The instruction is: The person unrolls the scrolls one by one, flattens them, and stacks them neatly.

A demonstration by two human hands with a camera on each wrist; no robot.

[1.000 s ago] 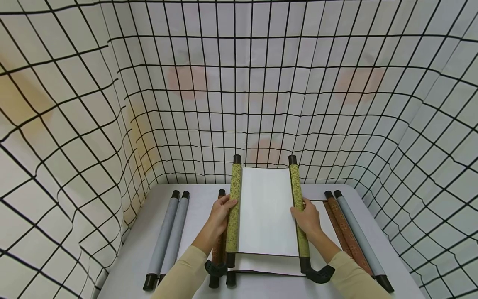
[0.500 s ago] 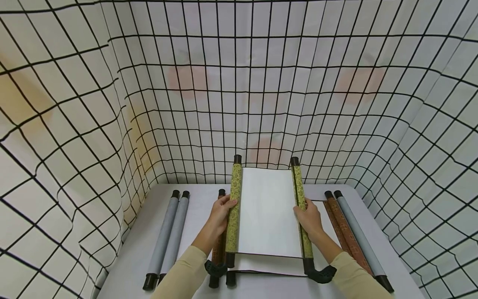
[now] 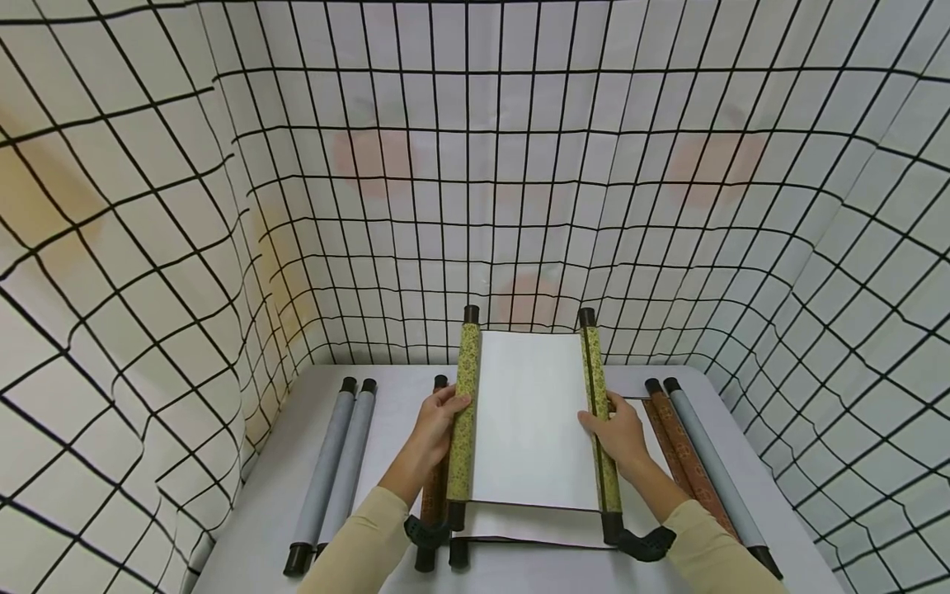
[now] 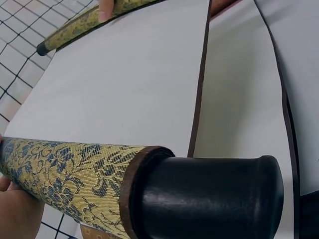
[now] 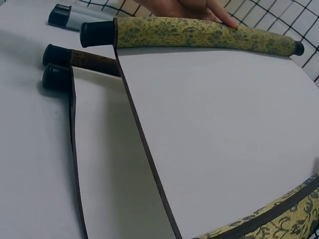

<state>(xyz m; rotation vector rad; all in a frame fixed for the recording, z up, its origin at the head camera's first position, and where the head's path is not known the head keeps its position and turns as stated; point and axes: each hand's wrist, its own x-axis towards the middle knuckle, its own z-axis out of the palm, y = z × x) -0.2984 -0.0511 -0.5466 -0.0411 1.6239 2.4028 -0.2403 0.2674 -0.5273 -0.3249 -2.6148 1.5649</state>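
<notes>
A hanging scroll with yellow, dark-flowered cloth rollers is held partly unrolled, its white sheet point(image 3: 534, 421) facing me. My left hand point(image 3: 434, 429) grips the left roller point(image 4: 75, 174) at mid-length, thumb over the front. The right hand point(image 3: 622, 436) grips the right roller point(image 5: 199, 35) the same way, its other fingers mostly hidden behind. Black knobs cap the roller ends. Beneath hangs the near edge of the sheet over a second scroll, whose brown roller point(image 3: 433, 503) shows beside my left wrist and whose white paper point(image 5: 99, 164) lies spread below.
Two grey rollers point(image 3: 326, 470) lie at the left of the white table point(image 3: 252, 528). Brown patterned rollers point(image 3: 693, 462) and a grey-blue roller point(image 3: 716, 470) lie at the right. Black netting point(image 3: 527, 190) over white sheeting encloses the back and both sides.
The right hand and its roller have shifted slightly to the right, so a little more white sheet shows. The right thumb has moved a bit on the roller. My left hand stays in place.
</notes>
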